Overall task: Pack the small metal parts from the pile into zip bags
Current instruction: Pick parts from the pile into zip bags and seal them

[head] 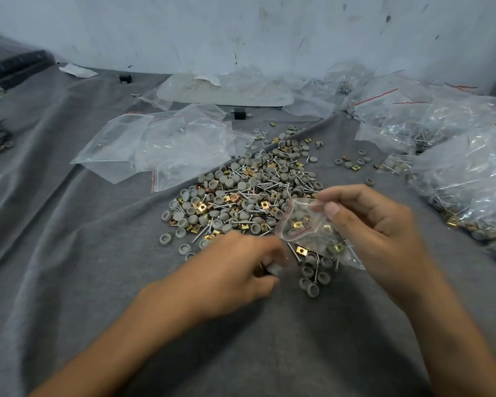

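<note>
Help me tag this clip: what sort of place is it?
Probably a hand-packing workbench: a pile of screws, caps and clips on grey cloth, empty zip bags beside it, filled bags at right.

Motion smears the left hand (241, 265), so whether its curled fingertips pinch anything cannot be told. The right hand (375, 224), pinching the zip bag (309, 227), hides part of its top edge. Both forearms (455, 339) run off the bottom edge. The filled bags (470, 173) are cut by the right edge; writing on the white sheet (178, 94) is too small to read.
</note>
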Demonstrator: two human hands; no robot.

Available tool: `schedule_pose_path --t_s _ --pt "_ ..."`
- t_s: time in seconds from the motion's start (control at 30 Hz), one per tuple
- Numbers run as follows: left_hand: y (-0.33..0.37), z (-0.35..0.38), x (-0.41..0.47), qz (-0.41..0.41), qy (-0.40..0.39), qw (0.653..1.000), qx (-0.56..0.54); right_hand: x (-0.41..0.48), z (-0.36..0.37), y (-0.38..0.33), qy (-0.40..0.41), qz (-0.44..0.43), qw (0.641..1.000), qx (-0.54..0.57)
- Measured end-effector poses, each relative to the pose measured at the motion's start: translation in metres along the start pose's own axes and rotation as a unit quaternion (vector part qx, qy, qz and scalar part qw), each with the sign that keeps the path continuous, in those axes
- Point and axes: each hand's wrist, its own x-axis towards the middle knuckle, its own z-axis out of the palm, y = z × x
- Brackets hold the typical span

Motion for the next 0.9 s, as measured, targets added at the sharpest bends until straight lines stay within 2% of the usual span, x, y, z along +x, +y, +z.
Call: schedule_pose_path --t_s 0.13,0.3,0.47,0.67,0.9 --pt "-0.014 -0.016 0.001 -0.041 0.057 0.988 -0.140 -0.001 0.001 0.000 -0.012 0.004 1.000 -0.023" --pt "-0.021 -0.027 0.002 -0.030 0.103 0.964 -0.244 -0.003 0.003 -0.003 -0.015 0.005 0.999 -0.034" --pt "-0.019 -0.023 0.003 -0.011 0.110 0.964 -0.240 -0.005 0.011 0.001 -0.034 0.000 0.998 -0.058" --pt "-0.012 -0.020 0.004 -0.010 0.113 0.977 -0.181 -0.007 0.014 0.005 -0.048 -0.012 0.994 -0.093" --pt "-0.009 -0.019 0.002 0.003 0.162 0.966 -0.203 -0.007 0.014 0.005 -0.044 -0.009 0.995 -0.094"
